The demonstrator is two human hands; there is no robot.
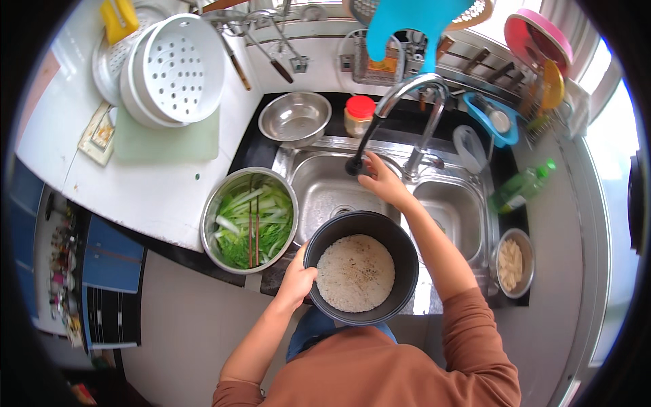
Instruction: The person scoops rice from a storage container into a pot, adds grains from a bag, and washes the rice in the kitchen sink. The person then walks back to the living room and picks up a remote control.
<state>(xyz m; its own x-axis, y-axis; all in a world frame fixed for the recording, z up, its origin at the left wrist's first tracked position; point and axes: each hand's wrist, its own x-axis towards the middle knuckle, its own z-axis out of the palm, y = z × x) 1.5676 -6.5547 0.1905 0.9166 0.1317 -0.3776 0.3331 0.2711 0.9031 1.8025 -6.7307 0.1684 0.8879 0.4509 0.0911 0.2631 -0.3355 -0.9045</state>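
My left hand [297, 279] grips the rim of a dark rice cooker inner pot [411, 274], which is held in front of my body. Uncooked rice [356, 273] with some darker grains covers its bottom. My right hand [382, 182] is beside the black spray head [353, 165] of the arched chrome faucet [414, 84], fingers apart; whether they touch it I cannot tell. Below that hand lies the larger basin of the steel sink [325, 185]. Left of the pot, a steel pot [208, 229] holds leafy greens [264, 219] with wooden chopsticks [250, 229] laid across them.
Behind the sink stand a steel bowl [295, 119] and a red-lidded jar [359, 116]. White steamer baskets [183, 71] rest at the left. A green bottle [521, 189] and a steel bowl of pale pieces [510, 264] are right of the smaller basin. A blue glove [422, 25] hangs above the faucet.
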